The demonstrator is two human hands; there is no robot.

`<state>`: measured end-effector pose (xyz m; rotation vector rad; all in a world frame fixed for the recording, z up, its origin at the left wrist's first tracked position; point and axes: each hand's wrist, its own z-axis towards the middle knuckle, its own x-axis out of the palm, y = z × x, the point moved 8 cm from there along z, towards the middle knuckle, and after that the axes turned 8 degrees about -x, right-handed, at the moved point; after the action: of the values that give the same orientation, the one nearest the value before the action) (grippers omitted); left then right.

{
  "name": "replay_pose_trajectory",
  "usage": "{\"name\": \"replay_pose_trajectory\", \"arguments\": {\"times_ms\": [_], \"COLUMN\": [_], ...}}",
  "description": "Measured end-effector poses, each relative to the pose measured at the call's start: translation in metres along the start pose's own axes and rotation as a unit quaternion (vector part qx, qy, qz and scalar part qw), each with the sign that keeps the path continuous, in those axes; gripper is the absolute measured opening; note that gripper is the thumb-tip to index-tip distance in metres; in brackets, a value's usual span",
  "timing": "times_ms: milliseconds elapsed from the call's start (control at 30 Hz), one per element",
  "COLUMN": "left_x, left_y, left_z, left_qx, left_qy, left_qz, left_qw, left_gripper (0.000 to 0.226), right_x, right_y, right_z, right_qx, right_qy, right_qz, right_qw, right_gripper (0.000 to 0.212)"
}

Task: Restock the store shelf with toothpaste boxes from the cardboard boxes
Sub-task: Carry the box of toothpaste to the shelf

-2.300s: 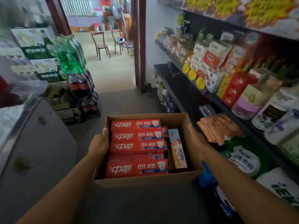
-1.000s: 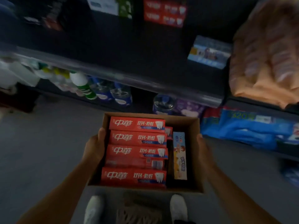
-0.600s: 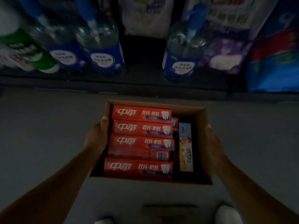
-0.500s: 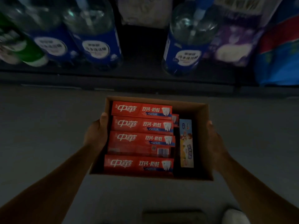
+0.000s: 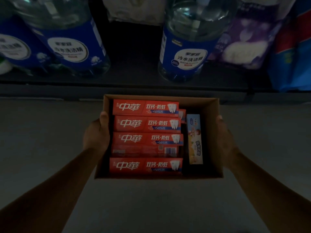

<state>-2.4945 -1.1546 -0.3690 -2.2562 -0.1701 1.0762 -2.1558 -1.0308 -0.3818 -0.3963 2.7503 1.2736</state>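
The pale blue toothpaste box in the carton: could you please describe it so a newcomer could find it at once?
Look in the open cardboard carton held by the left hand and right hand. Right of the red toothpaste boxes lies the pale blue box. It alone is narrow, pale and turned lengthwise.

Two bare forearms reach in from the bottom corners, uncovered along all their visible length, with no sleeve showing. The bare left hand (image 5: pixel 96 135) and bare right hand (image 5: pixel 224 137) carry no gloves. Dim lighting hides any finer detail.
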Motion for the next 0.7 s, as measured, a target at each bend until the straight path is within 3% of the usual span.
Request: {"name": "replay_pose_trajectory", "arguments": {"times_ms": [267,333,433,567,700], "left_x": [0.000,-0.011,-0.030,-0.038,-0.049], "left_y": [-0.003,-0.018,-0.054,-0.113,-0.189], "left_z": [-0.004,-0.011,-0.029,-0.074,-0.150], "left_qx": [-0.030,-0.020,0.020,0.122,0.225], "left_qy": [0.039,0.016,-0.013,0.064,0.129], "left_qz": [-0.006,0.050,0.139,0.256,0.360], "left_qw": [0.999,0.998,0.990,0.957,0.896], "left_gripper": [0.057,0.057,0.041,0.019,0.039], "right_x": [-0.001,-0.006,-0.013,-0.013,-0.029], "right_y": [0.019,0.032,0.065,0.123,0.182], "right_z": [-0.003,-0.013,-0.039,-0.088,-0.145], "right_qx": [-0.027,-0.058,-0.105,-0.140,-0.166], "right_qy": [-0.014,-0.024,0.004,0.077,0.104], "right_qz": [-0.049,-0.142,-0.359,-0.545,-0.622], "right_qw": [0.998,0.988,0.928,0.823,0.758], "right_gripper": [0.036,0.037,0.048,0.059,0.077]}}
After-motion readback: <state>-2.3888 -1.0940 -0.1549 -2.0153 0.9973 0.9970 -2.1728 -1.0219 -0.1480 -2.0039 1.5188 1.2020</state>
